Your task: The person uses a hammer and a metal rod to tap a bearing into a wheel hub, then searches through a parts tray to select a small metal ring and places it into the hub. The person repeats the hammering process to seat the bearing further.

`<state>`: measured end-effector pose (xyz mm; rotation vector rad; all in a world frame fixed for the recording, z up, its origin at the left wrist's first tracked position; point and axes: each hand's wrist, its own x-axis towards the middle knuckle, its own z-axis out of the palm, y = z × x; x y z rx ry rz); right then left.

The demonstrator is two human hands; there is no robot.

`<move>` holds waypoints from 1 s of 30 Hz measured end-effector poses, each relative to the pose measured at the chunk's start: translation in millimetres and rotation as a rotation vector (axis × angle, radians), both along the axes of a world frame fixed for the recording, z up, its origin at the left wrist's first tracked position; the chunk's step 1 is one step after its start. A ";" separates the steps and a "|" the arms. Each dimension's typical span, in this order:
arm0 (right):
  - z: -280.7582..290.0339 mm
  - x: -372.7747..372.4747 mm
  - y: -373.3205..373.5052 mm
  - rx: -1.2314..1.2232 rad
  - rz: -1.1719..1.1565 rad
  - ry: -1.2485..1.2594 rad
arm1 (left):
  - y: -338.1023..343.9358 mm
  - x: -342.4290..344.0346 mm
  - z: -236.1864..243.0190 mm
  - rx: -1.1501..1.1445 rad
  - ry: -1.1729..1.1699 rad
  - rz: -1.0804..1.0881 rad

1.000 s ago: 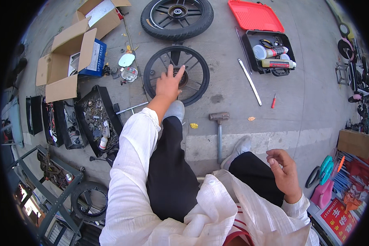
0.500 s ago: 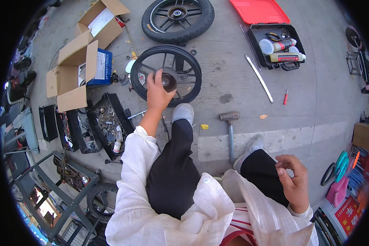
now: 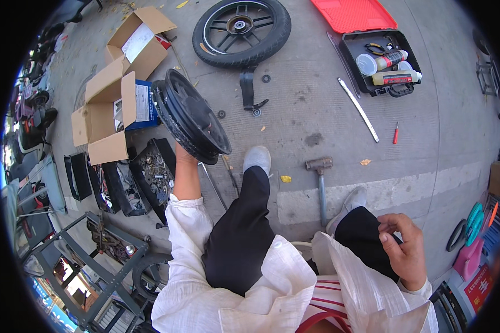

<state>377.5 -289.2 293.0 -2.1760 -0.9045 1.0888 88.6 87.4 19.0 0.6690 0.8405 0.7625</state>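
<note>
A black spoked wheel rim (image 3: pixel 175 123) without a tyre is held up and tilted on its side by my left hand (image 3: pixel 184 155). Most of that hand's fingers are hidden behind the rim. My right hand (image 3: pixel 404 247) hovers over my right knee, palm inward and holding nothing, its fingers loosely curled and the thumb apart from them. Just right of the rim, a dark metal bracket (image 3: pixel 246 89) lies on the ground with small ring-shaped bearings (image 3: pixel 266 79) around it. Beyond the bracket lies a wheel with a tyre (image 3: pixel 280 40).
Open cardboard boxes (image 3: pixel 89 125) stand at the left, above black bins of metal parts (image 3: pixel 155 169). A hammer (image 3: pixel 322 191) lies between my feet. Farther right are a tyre lever (image 3: pixel 358 110), a red screwdriver (image 3: pixel 396 133) and an open toolbox (image 3: pixel 366 83). A metal frame (image 3: pixel 89 266) stands lower left.
My left hand has lifted the rim off the ground, tilting it and moving it left. The bracket and bearings beneath now show. My right hand has barely moved.
</note>
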 end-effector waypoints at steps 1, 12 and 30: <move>-0.5 2.5 0.8 -0.007 0.002 -0.007 | 3.1 15.8 1.6 -0.160 -0.148 0.096; -17.6 41.0 17.0 -0.059 -0.134 0.016 | 123.5 60.7 -39.4 0.107 0.145 0.072; -17.3 58.9 25.2 -0.155 -0.198 0.064 | -20.3 111.2 -62.8 1.090 1.013 -0.582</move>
